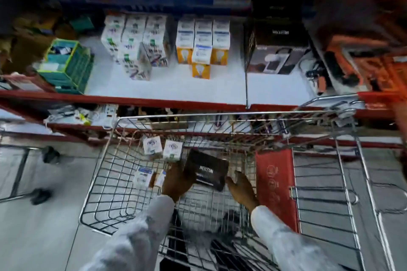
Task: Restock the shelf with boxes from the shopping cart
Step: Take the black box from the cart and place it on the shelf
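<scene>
Down in the shopping cart (105, 174), the left hand (176, 179) clasps the left edge of a black box (206, 169), lifted near the cart's middle. The right hand (241, 189) is spread open just beside its right edge. Small white boxes (161, 147) sit toward the cart's far left corner, below the shelf (176, 88).

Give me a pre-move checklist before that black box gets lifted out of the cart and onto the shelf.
1. Left hand on the black box: ok, it grips the box's left edge.
2. Right hand on the box: cannot tell; it sits at the box's right corner, contact unclear.
3. Matching stock located: ok, black boxes stand at the right of the shelf.
4. Free space there: ok, bare shelf shows in front of that stack.
5. Lift path: ok, nothing lies on top of the box and the cart is open above.
6. Remaining stock: ok, small white boxes wait in the cart.
</scene>
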### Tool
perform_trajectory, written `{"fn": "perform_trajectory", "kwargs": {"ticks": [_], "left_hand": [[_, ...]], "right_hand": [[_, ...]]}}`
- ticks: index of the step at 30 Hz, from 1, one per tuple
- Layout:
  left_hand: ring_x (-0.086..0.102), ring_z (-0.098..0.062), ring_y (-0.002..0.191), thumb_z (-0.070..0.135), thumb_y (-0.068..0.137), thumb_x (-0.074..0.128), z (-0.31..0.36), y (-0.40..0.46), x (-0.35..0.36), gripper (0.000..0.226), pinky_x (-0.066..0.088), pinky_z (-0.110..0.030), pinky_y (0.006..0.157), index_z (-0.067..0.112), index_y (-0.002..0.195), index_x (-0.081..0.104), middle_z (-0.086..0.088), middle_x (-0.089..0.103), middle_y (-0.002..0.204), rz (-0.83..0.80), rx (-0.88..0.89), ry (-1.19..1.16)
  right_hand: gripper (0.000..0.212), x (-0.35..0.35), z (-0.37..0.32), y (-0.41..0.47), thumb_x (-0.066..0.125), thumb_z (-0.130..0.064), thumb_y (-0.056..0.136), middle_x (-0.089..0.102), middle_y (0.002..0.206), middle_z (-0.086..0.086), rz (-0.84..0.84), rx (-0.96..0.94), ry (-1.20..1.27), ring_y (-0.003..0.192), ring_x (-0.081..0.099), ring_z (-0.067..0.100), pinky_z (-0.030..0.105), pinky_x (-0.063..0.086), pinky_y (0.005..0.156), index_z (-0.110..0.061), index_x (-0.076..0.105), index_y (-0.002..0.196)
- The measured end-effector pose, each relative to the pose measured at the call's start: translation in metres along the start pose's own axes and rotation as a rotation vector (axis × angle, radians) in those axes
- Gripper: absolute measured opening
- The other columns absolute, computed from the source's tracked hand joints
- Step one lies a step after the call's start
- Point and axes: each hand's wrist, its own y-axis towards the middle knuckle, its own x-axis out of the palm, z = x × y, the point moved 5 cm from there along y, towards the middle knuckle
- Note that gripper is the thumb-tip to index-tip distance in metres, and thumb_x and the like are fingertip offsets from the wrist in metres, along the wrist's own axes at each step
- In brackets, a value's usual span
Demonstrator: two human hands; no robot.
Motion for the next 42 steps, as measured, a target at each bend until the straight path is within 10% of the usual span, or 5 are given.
{"fn": "perform_trajectory", "kwargs": {"ticks": [3,6,11,25,42], "left_hand": [[0.067,-0.038,0.107,0.036,0.085,0.070,-0.010,0.012,0.017,0.041,0.054,-0.040,0.089,0.009,0.116,0.066,-0.020,0.072,0.113,-0.053,-0.062,0.052],[0.069,-0.037,0.101,0.039,0.086,0.069,-0.009,0.007,0.019,0.038,0.053,-0.033,0.080,0.010,0.109,0.073,-0.018,0.075,0.107,-0.066,-0.136,0.014],[0.061,-0.001,0.052,0.032,0.091,0.066,0.021,-0.020,-0.014,0.016,0.046,-0.012,0.048,0.025,0.076,0.067,0.012,0.068,0.059,0.057,-0.117,-0.128],[0.074,-0.021,0.067,0.034,0.080,0.073,0.224,-0.086,-0.147,0.012,0.062,-0.044,0.064,0.023,0.084,0.075,0.004,0.077,0.076,0.454,0.423,-0.445],[0.067,-0.025,0.109,0.034,0.073,0.069,0.316,0.047,-0.020,0.037,0.056,-0.042,0.090,0.023,0.107,0.071,-0.003,0.075,0.109,-0.065,0.258,-0.564]], "right_hand": [[0.085,0.017,0.015,0.011,0.038,-0.074,0.083,0.055,0.128,0.026,-0.099,0.110,0.122,0.117,0.054,0.037,0.046,0.039,0.105,0.000,0.054,0.121],[0.061,0.024,0.019,0.019,0.044,-0.054,0.091,0.061,0.121,0.028,-0.090,0.118,0.239,0.110,0.057,0.043,0.057,0.044,0.099,0.002,0.062,0.108],[0.019,-0.024,-0.013,-0.014,0.052,-0.035,0.093,0.065,0.092,0.002,0.108,-0.023,0.359,0.093,0.062,0.027,0.041,0.050,0.087,-0.023,0.062,0.082],[0.014,-0.232,-0.179,-0.120,0.058,-0.030,0.091,0.067,0.090,-0.018,0.458,-0.624,0.423,0.081,0.060,-0.012,0.010,0.045,0.071,-0.022,0.069,0.096],[0.037,-0.310,-0.171,-0.014,0.053,-0.031,0.090,0.069,0.096,0.017,0.501,-0.337,0.326,0.093,0.062,0.033,0.029,0.033,0.071,0.001,0.067,0.101]]}}
